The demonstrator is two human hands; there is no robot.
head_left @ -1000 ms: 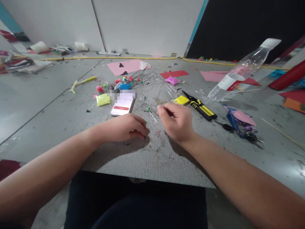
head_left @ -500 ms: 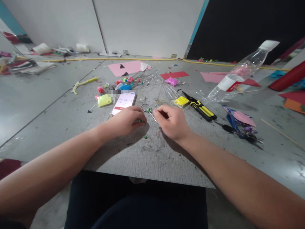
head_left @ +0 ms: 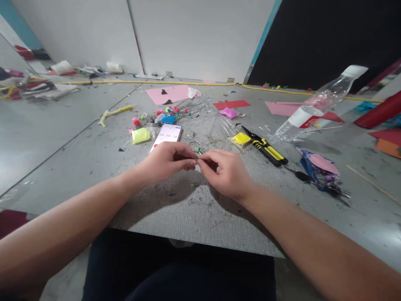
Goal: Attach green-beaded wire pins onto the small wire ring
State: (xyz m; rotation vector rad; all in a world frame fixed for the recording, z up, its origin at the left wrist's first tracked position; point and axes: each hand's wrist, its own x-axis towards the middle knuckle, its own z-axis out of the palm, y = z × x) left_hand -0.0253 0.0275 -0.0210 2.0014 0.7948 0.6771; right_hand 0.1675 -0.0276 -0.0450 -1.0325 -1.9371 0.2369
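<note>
1. I see the left hand (head_left: 167,162) and right hand (head_left: 227,172) meeting at the fingertips, both pinching what looks like a green piece (head_left: 196,159).
2. Just beyond lies a metal ring (head_left: 195,142), about equally near both, partly hidden; I cannot tell its long axis.
3. A green scrap (head_left: 193,184) lies toward the table's (head_left: 188,225) near edge, where I have room; a phone (head_left: 169,133) crowds the left hand.
</note>
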